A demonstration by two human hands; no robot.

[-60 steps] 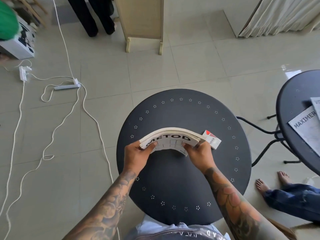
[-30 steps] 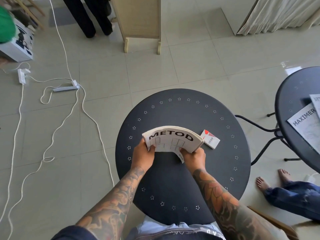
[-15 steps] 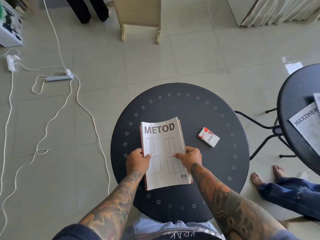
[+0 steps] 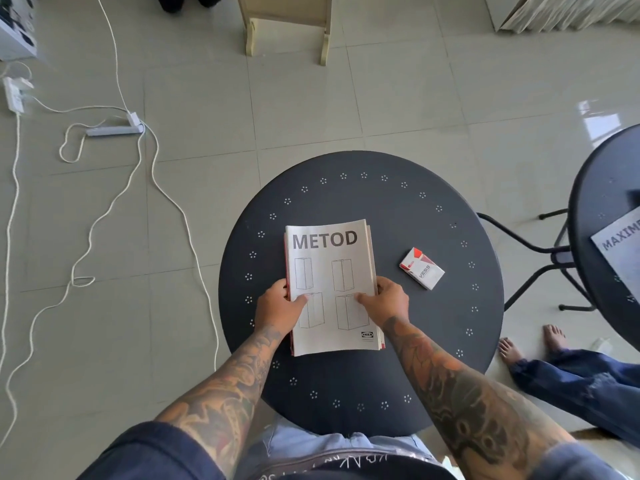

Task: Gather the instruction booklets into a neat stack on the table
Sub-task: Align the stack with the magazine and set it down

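Note:
A stack of instruction booklets (image 4: 329,265) lies flat in the middle of the round black table (image 4: 381,202), the white METOD cover on top and a red edge showing along its left side. My left hand (image 4: 277,306) grips the stack's left edge, thumb on the cover. My right hand (image 4: 388,299) grips the right edge, thumb pressed on the cover. The lower booklets are hidden under the top one.
A small red-and-white VESS pack (image 4: 422,269) lies on the table right of the stack. A second black table (image 4: 595,188) at the right carries a MAXIMERA booklet (image 4: 620,251). Another person's bare feet (image 4: 533,344) rest beside my table. White cables (image 4: 145,161) trail over the floor at left.
The stack was held up on edge and bent between both hands. It now lies flat on the table, and both hands hold its sides.

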